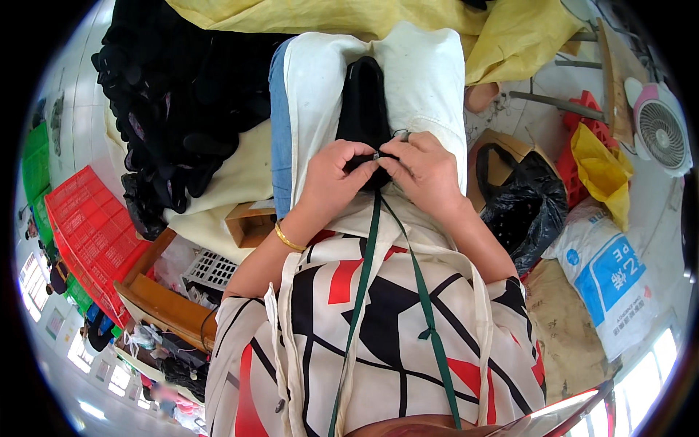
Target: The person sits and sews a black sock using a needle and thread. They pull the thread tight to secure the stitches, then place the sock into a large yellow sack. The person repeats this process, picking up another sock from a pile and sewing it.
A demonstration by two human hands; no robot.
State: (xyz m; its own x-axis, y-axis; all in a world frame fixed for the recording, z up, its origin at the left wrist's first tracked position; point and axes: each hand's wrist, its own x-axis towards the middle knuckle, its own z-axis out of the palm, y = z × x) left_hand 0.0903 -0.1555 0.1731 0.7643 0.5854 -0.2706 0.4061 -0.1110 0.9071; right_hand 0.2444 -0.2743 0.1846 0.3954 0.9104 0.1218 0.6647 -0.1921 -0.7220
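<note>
A black shoe [365, 102] lies on my lap over a white apron [428, 84], its toe pointing away from me. At its near end, my left hand [331, 173] pinches the edge between thumb and forefinger. My right hand [426, 171] is closed the same way just beside it, and the fingertips nearly meet. A tiny shiny bit shows between the fingertips, too small to name. A dark green cord [370, 251] runs down from my neck toward the shoe's near end, where my hands hide how it ends.
A heap of black shoes [189, 95] lies at the far left on pale cloth. Red crates [91, 237] and a wooden drawer [171, 291] stand left. To the right are a black plastic bag [520, 207], a white-and-blue sack [608, 273] and a fan [661, 131]. Yellow sheeting [328, 16] spreads ahead.
</note>
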